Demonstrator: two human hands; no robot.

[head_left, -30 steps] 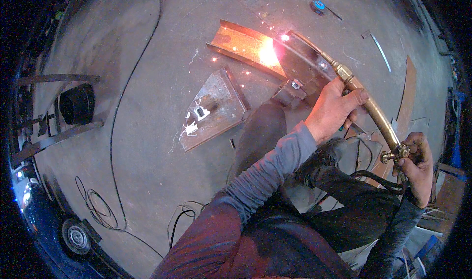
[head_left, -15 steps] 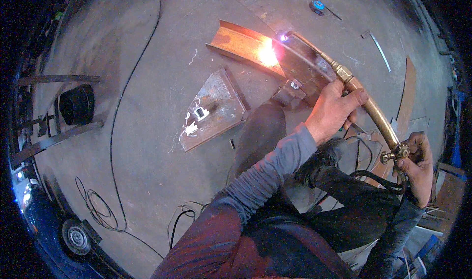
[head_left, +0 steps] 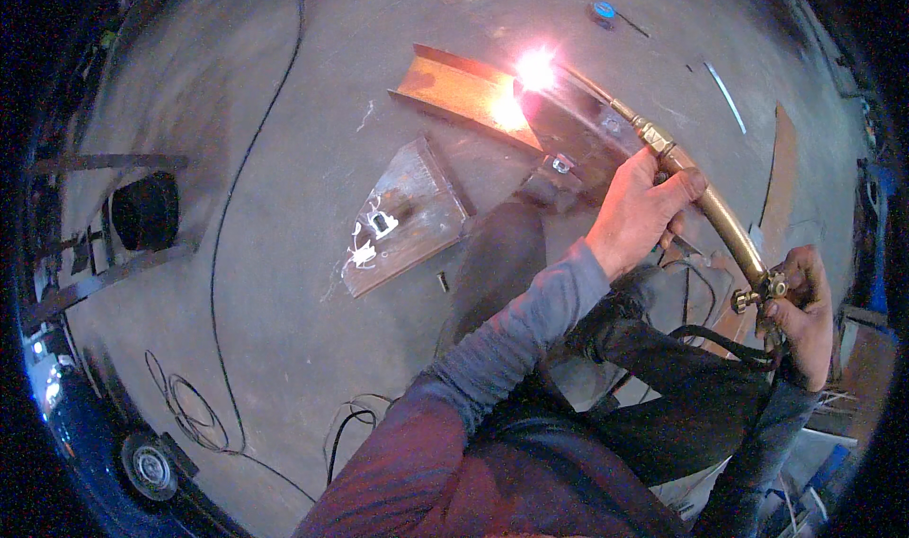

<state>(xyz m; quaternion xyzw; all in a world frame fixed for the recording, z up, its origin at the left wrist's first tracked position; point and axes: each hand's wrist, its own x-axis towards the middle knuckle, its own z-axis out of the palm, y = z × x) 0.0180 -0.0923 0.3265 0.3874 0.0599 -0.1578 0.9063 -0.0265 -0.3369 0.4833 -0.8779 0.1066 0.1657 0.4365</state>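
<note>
A brass gas torch (head_left: pixel 724 214) slants across the right half of the head view, its thin tip pointing up and left. My left hand (head_left: pixel 642 206) is closed around the front of its handle. At the rear end, my right hand (head_left: pixel 807 320) grips the torch beside the brass valve knobs. Dark hoses lead away below it. A bright pink-white glare (head_left: pixel 537 69) burns at the tip and hides the exact contact point. It lies over the upper edge of a steel channel (head_left: pixel 450 88), whose left part glows orange in the light. A darker steel piece (head_left: pixel 592 121) adjoins on the right.
A tapered steel plate (head_left: pixel 402 221) with white marks lies left of my knee. A blue tape measure (head_left: pixel 603 12) is on the floor beyond. At left are a black cable (head_left: pixel 230 192), dark metal bars (head_left: pixel 114 277) and a wheel (head_left: pixel 150 467). Long strips (head_left: pixel 778 173) lie right.
The small violet flame has grown into a large, starry glare at the channel's upper edge. The torch tip has shifted slightly left in the picture, and both hands keep their grip.
</note>
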